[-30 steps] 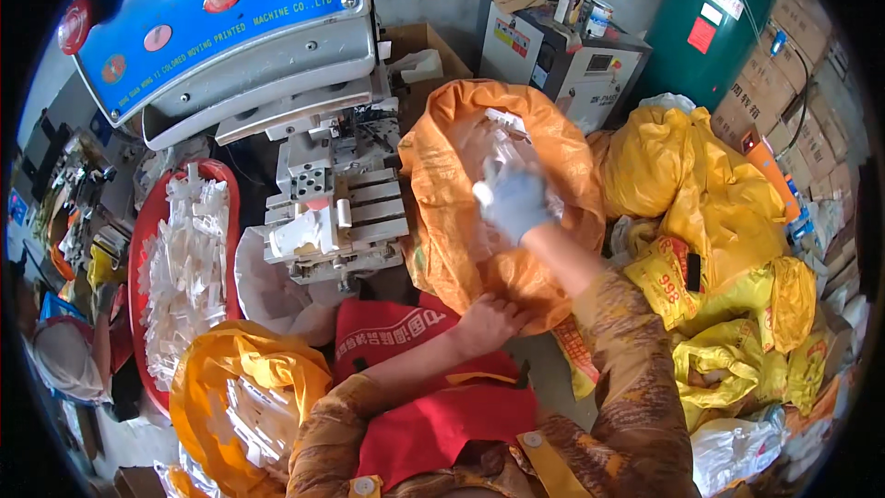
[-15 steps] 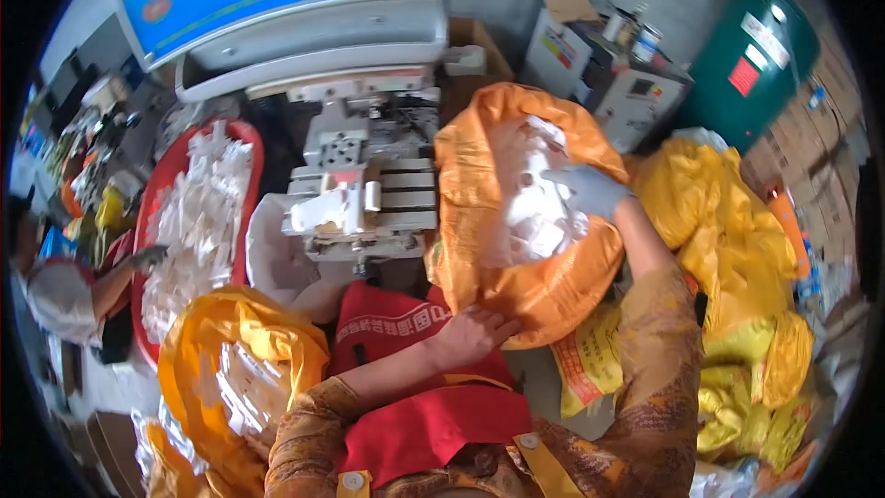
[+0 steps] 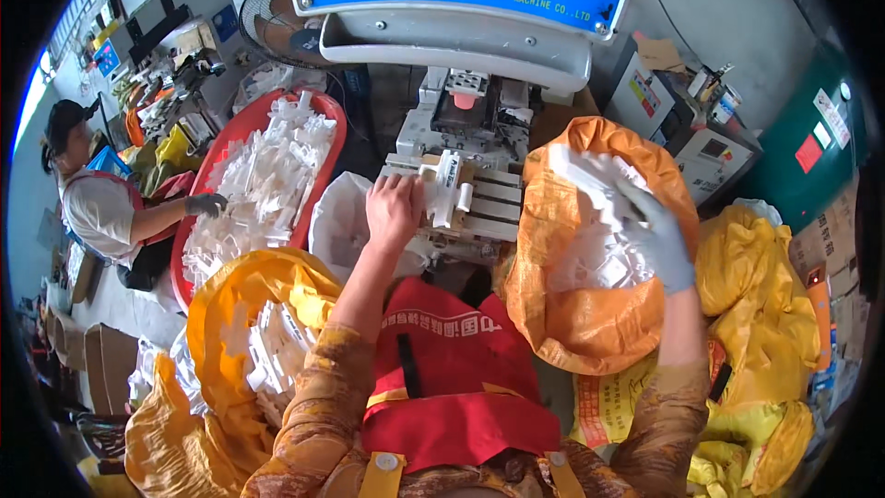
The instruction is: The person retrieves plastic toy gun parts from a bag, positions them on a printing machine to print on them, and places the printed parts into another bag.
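Note:
My left hand [image 3: 396,210], bare, has its fingers curled at the left end of the machine's slotted bed [image 3: 489,207]. Its fingertips are hidden, so what they grip, if anything, does not show. Right beside it, a white plastic part [image 3: 446,186] with dark printing lies on the bed's fixture. My right hand [image 3: 662,238], in a grey glove, is closed on a white plastic part [image 3: 590,173], smeared by motion, over the mouth of an orange woven bag [image 3: 590,341]. More white plastic parts [image 3: 618,267] fill that bag.
The blue-fronted machine's grey tray [image 3: 461,41] hangs above the bed. A white bag [image 3: 343,226] sits at its left. Further left, a co-worker [image 3: 106,207] reaches into a red tub [image 3: 334,124] of white parts. A yellow-orange bag [image 3: 217,290] of parts stands nearer; yellow sacks [image 3: 751,295] lie right.
My left hand has left the orange bag's rim for the machine bed. My right hand has lifted a white part from the pile. The whole view has swung left.

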`<move>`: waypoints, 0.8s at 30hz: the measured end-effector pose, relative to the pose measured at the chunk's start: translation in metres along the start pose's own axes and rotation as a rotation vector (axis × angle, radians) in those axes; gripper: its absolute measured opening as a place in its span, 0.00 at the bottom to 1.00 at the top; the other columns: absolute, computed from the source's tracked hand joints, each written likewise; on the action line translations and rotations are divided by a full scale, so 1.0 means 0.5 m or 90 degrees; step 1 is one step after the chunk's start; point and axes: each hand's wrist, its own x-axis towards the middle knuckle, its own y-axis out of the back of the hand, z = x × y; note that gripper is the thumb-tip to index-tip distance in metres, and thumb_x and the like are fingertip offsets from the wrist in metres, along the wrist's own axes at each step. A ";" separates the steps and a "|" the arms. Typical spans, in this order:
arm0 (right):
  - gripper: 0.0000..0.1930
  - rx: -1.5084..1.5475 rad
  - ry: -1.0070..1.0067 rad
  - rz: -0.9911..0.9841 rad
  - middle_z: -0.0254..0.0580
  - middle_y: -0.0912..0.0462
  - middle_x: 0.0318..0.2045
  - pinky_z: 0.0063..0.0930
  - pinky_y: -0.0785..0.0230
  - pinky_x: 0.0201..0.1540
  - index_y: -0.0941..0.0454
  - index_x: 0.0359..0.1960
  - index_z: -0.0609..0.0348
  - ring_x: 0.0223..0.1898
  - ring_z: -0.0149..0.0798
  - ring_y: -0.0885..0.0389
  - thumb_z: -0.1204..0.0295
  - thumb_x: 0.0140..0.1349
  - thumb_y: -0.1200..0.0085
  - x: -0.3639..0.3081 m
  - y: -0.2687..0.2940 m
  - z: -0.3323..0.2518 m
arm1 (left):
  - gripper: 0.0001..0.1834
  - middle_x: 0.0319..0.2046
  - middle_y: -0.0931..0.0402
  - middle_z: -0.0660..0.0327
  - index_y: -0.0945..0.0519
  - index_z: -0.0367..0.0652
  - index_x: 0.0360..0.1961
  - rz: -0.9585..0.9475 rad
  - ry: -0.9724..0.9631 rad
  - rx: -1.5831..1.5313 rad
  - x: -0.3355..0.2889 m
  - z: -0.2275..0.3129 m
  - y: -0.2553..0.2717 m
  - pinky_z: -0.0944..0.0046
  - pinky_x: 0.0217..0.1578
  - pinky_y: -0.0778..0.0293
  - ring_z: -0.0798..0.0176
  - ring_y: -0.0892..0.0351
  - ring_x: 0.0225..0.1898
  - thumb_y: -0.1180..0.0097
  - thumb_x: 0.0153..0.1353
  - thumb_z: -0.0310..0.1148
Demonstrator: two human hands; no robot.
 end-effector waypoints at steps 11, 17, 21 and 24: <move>0.23 -0.241 0.158 -0.106 0.40 0.21 0.38 0.31 0.26 0.42 0.27 0.58 0.45 0.38 0.38 0.21 0.72 0.58 0.48 0.160 -0.375 -0.008 | 0.13 0.26 0.23 0.50 0.21 0.40 0.29 0.082 0.311 0.113 -0.106 -0.220 0.250 0.52 0.33 0.30 0.44 0.24 0.31 0.52 0.64 0.37; 0.22 -0.349 0.160 -0.143 0.45 0.22 0.40 0.41 0.29 0.46 0.23 0.53 0.49 0.41 0.50 0.23 0.72 0.54 0.51 0.186 -0.406 0.000 | 0.10 0.29 0.22 0.53 0.20 0.41 0.31 0.005 0.327 0.288 -0.401 -0.306 0.470 0.55 0.33 0.27 0.51 0.23 0.31 0.53 0.63 0.32; 0.22 -0.322 0.236 -0.195 0.49 0.23 0.41 0.44 0.31 0.46 0.23 0.50 0.50 0.42 0.52 0.23 0.69 0.51 0.48 0.190 -0.399 -0.007 | 0.13 0.37 0.20 0.52 0.18 0.39 0.39 -0.100 0.437 0.356 -0.488 -0.311 0.528 0.57 0.41 0.27 0.51 0.21 0.40 0.52 0.65 0.34; 0.19 -0.454 0.291 -0.100 0.45 0.24 0.44 0.45 0.33 0.51 0.23 0.44 0.53 0.48 0.47 0.26 0.61 0.51 0.47 0.148 -0.374 -0.003 | 0.17 0.39 0.20 0.52 0.17 0.36 0.39 -0.052 0.374 0.347 -0.481 -0.312 0.523 0.56 0.46 0.27 0.48 0.22 0.42 0.51 0.66 0.39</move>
